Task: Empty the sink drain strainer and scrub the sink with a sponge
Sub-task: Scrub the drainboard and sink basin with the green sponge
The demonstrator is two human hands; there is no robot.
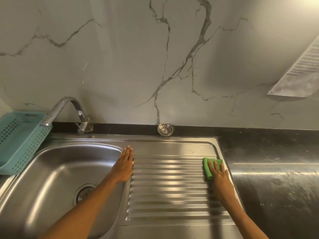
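A stainless steel sink [57, 163] has its basin at the left and a ribbed drainboard [169, 185] at the right. The drain hole [84, 193] in the basin holds no strainer. The round metal strainer [165, 129] leans against the wall on the dark ledge behind the drainboard. My right hand [220, 178] presses flat on a green sponge [209, 167] at the drainboard's right edge. My left hand [125, 163] lies flat, fingers together, on the rim between basin and drainboard, holding nothing.
A chrome tap [69, 111] arches over the basin's back left corner. A teal perforated plastic basket [19, 140] stands left of the sink. Dark wet countertop [276, 169] runs to the right. A printed paper sheet [300, 66] hangs on the marble wall.
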